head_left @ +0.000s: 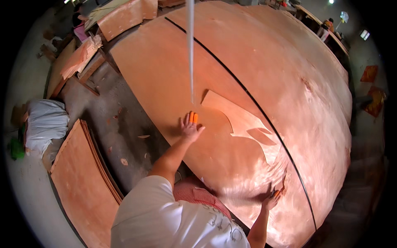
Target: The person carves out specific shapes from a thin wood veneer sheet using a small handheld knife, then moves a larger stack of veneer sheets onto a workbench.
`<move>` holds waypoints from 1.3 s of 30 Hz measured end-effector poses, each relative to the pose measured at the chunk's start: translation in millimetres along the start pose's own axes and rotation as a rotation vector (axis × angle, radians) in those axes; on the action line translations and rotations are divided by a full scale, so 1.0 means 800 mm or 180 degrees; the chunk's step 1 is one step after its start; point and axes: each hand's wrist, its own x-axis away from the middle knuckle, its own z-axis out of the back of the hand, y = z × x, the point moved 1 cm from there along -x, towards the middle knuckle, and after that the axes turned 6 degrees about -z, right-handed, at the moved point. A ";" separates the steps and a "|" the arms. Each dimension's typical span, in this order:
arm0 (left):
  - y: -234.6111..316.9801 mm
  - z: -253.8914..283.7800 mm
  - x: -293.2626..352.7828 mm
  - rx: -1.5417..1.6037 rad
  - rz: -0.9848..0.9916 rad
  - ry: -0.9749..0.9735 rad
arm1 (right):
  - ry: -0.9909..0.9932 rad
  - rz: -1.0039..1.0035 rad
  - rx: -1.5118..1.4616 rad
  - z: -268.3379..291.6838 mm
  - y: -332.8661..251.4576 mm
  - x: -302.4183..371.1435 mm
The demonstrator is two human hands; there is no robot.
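A: Left hand (190, 130), how placed?

B: Laid palm down on the big wood sheet (161, 78), near its left edge. Released, fingers spread. Orange covers (193, 118) on some fingers.

A: And the right hand (271, 202)?

B: Farther right and nearer, at the same sheet. Fingers curled round a small dark thing (273, 193), too small to name. Orange on the fingers here too. Just beyond, a dark slit (284, 177); cannot tell whether torn or cut.

A: Loose piece of wood (225, 108)?

B: Lying on the big sheet, right of the left hand and farther off than the right. Uneven outline, leaf-shaped gap toward its right end. Close by a long black strip (244, 87), running from far left to near right; cannot tell whether touching.

A: Above the left hand?

B: Pale pole (190, 49), tip just beyond the fingers.

A: Around?

B: Near left, a stack of sheets (82, 182); a white bundle (47, 122) farther back. Far left, a person (77, 20); far right, another person (327, 29).
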 end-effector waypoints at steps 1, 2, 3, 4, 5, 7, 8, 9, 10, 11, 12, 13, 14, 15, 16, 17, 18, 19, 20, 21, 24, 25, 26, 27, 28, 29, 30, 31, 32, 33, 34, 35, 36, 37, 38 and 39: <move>-0.012 -0.002 0.005 0.0006 -0.0118 -0.0109 | -0.0108 -0.0041 0.0146 -0.002 0.003 -0.001; -0.023 0.000 0.011 -0.0008 -0.0237 -0.0205 | -0.0022 0.0029 0.0140 -0.001 -0.004 0.001; -0.030 0.002 0.018 0.0000 -0.0277 -0.0251 | -0.0185 -0.0074 0.0300 0.002 -0.008 0.001; -0.034 0.008 0.023 0.0005 -0.0315 -0.0289 | -0.0211 -0.0048 0.0377 0.007 -0.012 0.004; -0.034 0.015 0.022 0.0015 -0.0354 -0.0308 | -0.0220 -0.0020 0.0444 0.012 -0.011 0.006; -0.034 0.029 0.028 0.0080 -0.0342 -0.0325 | -0.0156 0.0025 0.0420 0.016 -0.005 0.012; -0.035 0.034 0.033 0.0085 -0.0330 -0.0347 | -0.0129 0.0052 0.0397 0.017 -0.004 0.016; -0.036 0.039 0.041 0.0090 -0.0313 -0.0370 | -0.0075 0.0088 0.0274 0.021 -0.002 0.024; -0.040 0.047 0.059 0.0086 -0.0274 -0.0424 | -0.0044 0.0124 0.0228 0.021 0.006 0.044; -0.046 0.055 0.080 0.0039 -0.0217 -0.0564 | -0.0013 0.0162 0.0184 0.024 0.014 0.066; -0.051 0.065 0.100 0.0005 -0.0175 -0.0698 | -0.0043 0.0083 0.0145 0.033 0.018 0.092; -0.058 0.077 0.117 -0.0032 -0.0134 -0.0825 | -0.0069 0.0006 0.0101 0.044 0.019 0.116; -0.071 0.083 0.135 -0.0047 -0.0076 -0.0758 | -0.0181 -0.0077 0.0071 0.053 0.022 0.135; -0.088 0.084 0.155 -0.0070 -0.0026 -0.0695 | -0.0204 0.0052 0.0030 0.051 0.030 0.148; -0.093 0.084 0.159 -0.0071 -0.0005 -0.0639 | -0.0169 0.0125 -0.0034 0.059 0.031 0.153; -0.083 0.094 0.140 0.0125 -0.0106 -0.0495 | -0.0112 0.0157 -0.0080 0.068 0.033 0.159; -0.076 0.105 0.114 0.0328 -0.0219 -0.0358 | 0.0103 0.0153 -0.0375 0.073 0.033 0.156; -0.060 0.115 0.099 0.0545 -0.0307 -0.0249 | 0.0185 0.0171 -0.0476 0.077 0.039 0.147; -0.046 0.120 0.072 0.0495 -0.0514 -0.0309 | 0.0272 0.0240 -0.0508 0.085 0.026 0.129; -0.031 0.123 0.042 0.0444 -0.0722 -0.0368 | 0.0372 0.0295 -0.0828 0.092 0.009 0.103; 0.004 0.108 -0.022 0.0419 -0.1520 -0.0544 | 0.0435 0.0042 -0.1131 0.090 -0.018 0.033; 0.009 0.103 -0.038 0.0388 -0.1791 -0.0589 | 0.0349 0.0151 -0.1026 0.092 -0.026 0.015; 0.011 0.098 -0.051 0.0434 -0.1934 -0.0541 | 0.0217 0.0035 -0.0815 0.086 -0.026 0.005; 0.007 0.084 -0.062 0.0457 -0.2122 -0.0601 | 0.0137 0.0006 -0.0560 0.082 -0.025 0.005; -0.004 0.065 -0.072 0.0454 -0.2283 -0.0659 | 0.0039 0.0004 -0.0324 0.077 -0.029 0.004; 0.001 0.062 -0.087 0.0471 -0.2455 -0.0736 | -0.0069 -0.0017 -0.0067 0.074 -0.027 0.009; 0.008 0.056 -0.108 0.0449 -0.2347 -0.0727 | 0.0053 -0.0084 -0.0314 0.070 -0.027 0.020; 0.032 0.061 -0.125 0.0744 -0.2297 -0.0764 | 0.0022 -0.0072 -0.0140 0.066 -0.018 0.040; 0.056 0.074 -0.140 0.1028 -0.2225 -0.0791 | -0.0008 -0.0037 0.0025 0.066 -0.011 0.062; 0.071 0.082 -0.147 0.1295 -0.2130 -0.0805 | -0.0036 0.0021 0.0176 0.066 -0.008 0.085; 0.082 0.083 -0.139 0.1230 -0.2346 -0.1020 | -0.0163 -0.0034 0.0292 0.064 0.001 0.114; 0.083 0.088 -0.124 0.1034 -0.2657 -0.1120 | -0.0306 -0.0045 0.0120 0.076 -0.002 0.140; 0.087 0.094 -0.105 0.0869 -0.3001 -0.1215 | -0.0240 0.0063 0.0107 0.072 0.013 0.167; 0.088 0.099 -0.087 0.0670 -0.3317 -0.1295 | -0.0153 0.0191 0.0049 0.080 0.017 0.189; 0.079 0.094 -0.077 0.0748 -0.3388 -0.1400 | -0.0239 0.0131 0.0027 0.086 0.021 0.207; 0.069 0.081 -0.074 0.0809 -0.3471 -0.1274 | -0.0327 0.0078 0.0004 0.090 0.024 0.219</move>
